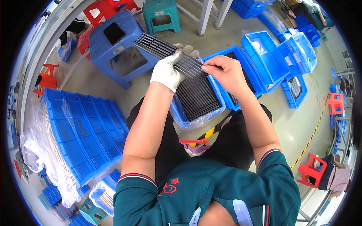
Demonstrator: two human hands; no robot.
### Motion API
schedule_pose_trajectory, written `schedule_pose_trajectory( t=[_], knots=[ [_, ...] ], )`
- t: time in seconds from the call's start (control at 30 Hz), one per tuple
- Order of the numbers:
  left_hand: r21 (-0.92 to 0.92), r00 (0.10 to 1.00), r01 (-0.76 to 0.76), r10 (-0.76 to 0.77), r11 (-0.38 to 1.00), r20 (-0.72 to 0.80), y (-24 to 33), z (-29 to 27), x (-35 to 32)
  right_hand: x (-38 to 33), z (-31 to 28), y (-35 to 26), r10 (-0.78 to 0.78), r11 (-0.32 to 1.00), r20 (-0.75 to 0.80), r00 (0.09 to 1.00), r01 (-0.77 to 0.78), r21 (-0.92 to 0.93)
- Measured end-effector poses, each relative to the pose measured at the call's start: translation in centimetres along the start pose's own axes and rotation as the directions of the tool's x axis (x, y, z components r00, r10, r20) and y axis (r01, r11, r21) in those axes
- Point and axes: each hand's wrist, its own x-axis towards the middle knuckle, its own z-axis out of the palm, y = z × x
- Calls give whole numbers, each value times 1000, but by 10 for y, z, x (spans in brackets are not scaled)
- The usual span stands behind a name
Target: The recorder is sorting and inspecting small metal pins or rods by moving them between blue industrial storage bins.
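A bundle of thin black rods (154, 46) lies fanned across my left hand (168, 71), which wears a white glove and is closed around it. My bare right hand (227, 72) pinches at the near right ends of the same rods, thumb and forefinger together. Below both hands, a blue bin (221, 98) lined with clear plastic holds rows of similar black rods (198, 98). Just to its right, a second blue bin (257, 88) also holds dark rods, partly hidden behind my right hand and wrist.
A blue stool (98, 49) with a black phone (114, 33) on it stands at the upper left, beside a green stool (161, 9). Stacked blue crates (81, 132) rise on my left. More blue bins (266, 56) sit at the right. Other people are at the far right.
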Motion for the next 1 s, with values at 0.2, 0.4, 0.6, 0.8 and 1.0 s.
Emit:
schedule_pose_trajectory(
  t=[0.2, 0.4, 0.6, 0.8, 1.0],
  knots=[
    [-24, 997, 39, -38, 999, 60, -1, -5, 2, 0, 1, -2, -229, 952, 69, 971, 238, -192],
    [-2, 998, 17, -17, 1000, 55, 0, 0, -1, -1, -2, -12, -256, 947, -20, 966, 247, -205],
    [1, 1000, -2, 2, 1000, -18, -2, 2, 3, -3, 2, -6, -292, 949, -16, 956, 288, -126],
    [-15, 1000, -13, 12, 1000, -29, -1, -1, 4, -5, 7, -9, -543, 770, 3, 840, 499, -398],
    [-39, 983, -82, 74, 996, -170, -6, -15, 18, -14, 26, -11, -625, 565, 111, 773, 546, -619]
  ],
)
